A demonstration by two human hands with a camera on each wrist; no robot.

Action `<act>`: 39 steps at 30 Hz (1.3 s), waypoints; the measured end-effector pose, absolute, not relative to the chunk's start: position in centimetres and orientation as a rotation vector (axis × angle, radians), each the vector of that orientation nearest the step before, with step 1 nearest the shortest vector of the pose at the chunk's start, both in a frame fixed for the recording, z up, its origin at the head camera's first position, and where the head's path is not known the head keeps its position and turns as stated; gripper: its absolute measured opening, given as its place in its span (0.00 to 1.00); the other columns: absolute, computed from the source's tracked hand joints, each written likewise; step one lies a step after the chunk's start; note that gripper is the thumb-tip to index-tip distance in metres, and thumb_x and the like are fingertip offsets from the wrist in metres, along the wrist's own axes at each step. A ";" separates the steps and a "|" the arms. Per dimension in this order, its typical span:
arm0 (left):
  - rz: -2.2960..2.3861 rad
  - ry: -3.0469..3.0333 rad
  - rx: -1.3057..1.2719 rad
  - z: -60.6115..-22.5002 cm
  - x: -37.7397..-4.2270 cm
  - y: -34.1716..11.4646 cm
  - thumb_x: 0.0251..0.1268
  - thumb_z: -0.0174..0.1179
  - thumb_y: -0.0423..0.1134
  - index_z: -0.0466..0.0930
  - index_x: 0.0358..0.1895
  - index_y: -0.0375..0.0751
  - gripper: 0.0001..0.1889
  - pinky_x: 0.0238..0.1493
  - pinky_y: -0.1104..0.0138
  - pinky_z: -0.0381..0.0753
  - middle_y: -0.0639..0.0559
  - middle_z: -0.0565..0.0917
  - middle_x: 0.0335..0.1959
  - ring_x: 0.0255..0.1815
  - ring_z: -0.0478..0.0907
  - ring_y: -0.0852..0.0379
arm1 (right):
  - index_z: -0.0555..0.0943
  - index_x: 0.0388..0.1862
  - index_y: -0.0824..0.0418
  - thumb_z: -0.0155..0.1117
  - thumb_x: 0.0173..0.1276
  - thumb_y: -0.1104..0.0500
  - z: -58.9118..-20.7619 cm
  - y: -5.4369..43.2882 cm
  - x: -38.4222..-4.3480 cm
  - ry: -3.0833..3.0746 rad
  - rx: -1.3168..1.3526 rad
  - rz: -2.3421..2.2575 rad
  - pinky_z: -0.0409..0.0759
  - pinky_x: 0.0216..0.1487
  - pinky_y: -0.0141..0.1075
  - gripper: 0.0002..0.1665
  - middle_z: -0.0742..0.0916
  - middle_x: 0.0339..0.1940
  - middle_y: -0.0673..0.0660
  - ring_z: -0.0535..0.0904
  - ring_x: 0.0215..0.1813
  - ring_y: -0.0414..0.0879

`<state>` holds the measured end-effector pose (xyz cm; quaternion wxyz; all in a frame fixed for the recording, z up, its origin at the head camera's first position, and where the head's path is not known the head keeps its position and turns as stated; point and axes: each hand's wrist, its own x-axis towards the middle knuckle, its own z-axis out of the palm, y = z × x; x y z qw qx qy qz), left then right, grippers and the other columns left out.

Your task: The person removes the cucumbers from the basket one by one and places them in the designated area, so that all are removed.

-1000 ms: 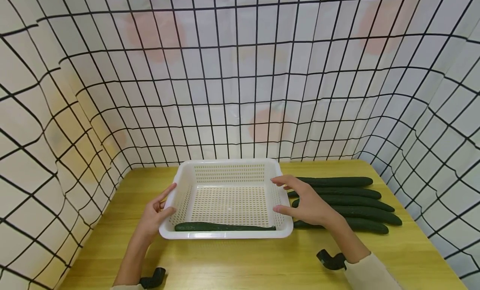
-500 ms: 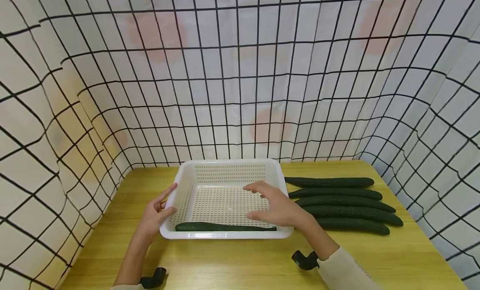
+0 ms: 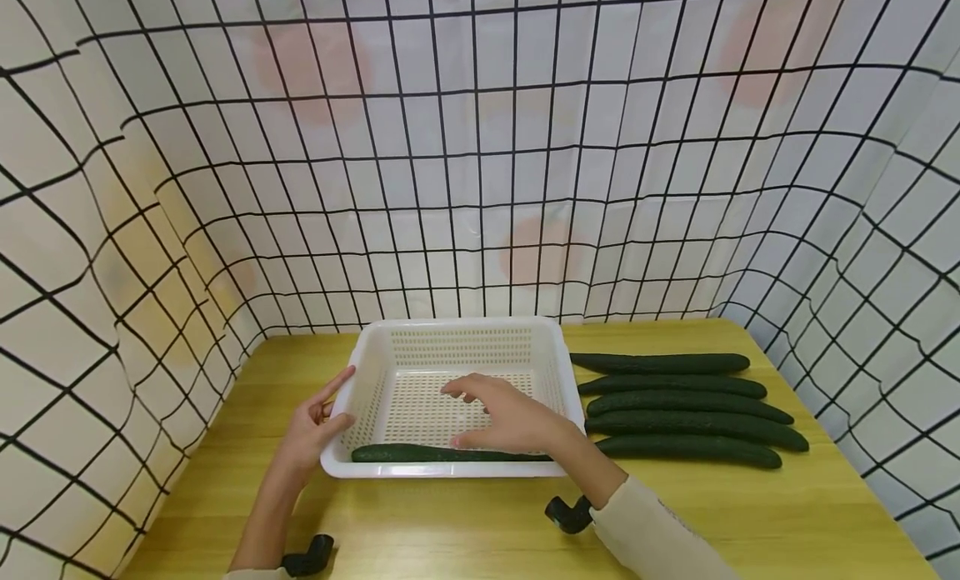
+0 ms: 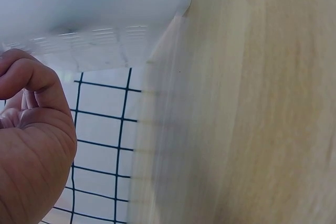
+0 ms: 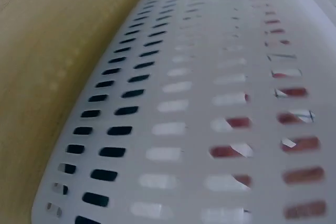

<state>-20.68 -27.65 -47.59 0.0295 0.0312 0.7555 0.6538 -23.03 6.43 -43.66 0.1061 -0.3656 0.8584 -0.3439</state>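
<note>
My left hand (image 3: 311,430) grips the left rim of a white plastic basket (image 3: 457,472), thumb on the rim and the other fingers bent against the outer wall. In the left wrist view the curled fingers (image 4: 31,74) meet the basket's side (image 4: 100,45). One dark green cucumber (image 3: 412,454) lies inside along the near wall. Over the middle of the basket hovers my right hand (image 3: 510,417), thumb and fingers spread apart with nothing between them. The right wrist view looks at the slotted basket wall (image 5: 194,103); dark green shows through its lower slots.
Several cucumbers (image 3: 690,401) lie side by side on the wooden table (image 3: 450,530), right of the basket. White walls with black grid lines (image 3: 480,180) enclose the table at the back and sides. A black wrist mount (image 3: 567,514) sits at the right wrist.
My right hand has moved left from the basket's right rim to over its middle. The left hand, basket and cucumbers have stayed in place.
</note>
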 end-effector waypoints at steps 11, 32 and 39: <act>2.033 2.335 0.120 -47.7 -20.5 -27.6 0.68 0.56 0.24 0.57 0.83 0.47 0.40 0.47 0.54 0.89 0.23 0.75 0.66 0.55 0.82 0.54 | 0.73 0.74 0.55 0.72 0.69 0.45 -45.2 5.1 -23.5 2.498 -1.048 -0.747 0.82 0.59 0.40 0.38 0.82 0.67 0.56 0.81 0.63 0.51; 2.063 2.313 0.177 -47.9 -20.7 -27.6 0.67 0.56 0.22 0.57 0.82 0.42 0.40 0.39 0.57 0.89 0.32 0.88 0.50 0.47 0.87 0.56 | 0.85 0.58 0.58 0.64 0.75 0.52 -45.5 4.8 -23.8 2.367 -1.086 -0.482 0.80 0.50 0.30 0.18 0.88 0.44 0.47 0.81 0.44 0.35; 2.036 2.337 0.154 -47.8 -20.6 -27.6 0.67 0.56 0.23 0.58 0.82 0.44 0.40 0.40 0.56 0.90 0.27 0.85 0.52 0.48 0.87 0.55 | 0.85 0.60 0.58 0.64 0.76 0.52 -45.6 4.7 -23.9 2.375 -1.113 -0.442 0.81 0.52 0.31 0.19 0.89 0.48 0.50 0.83 0.48 0.37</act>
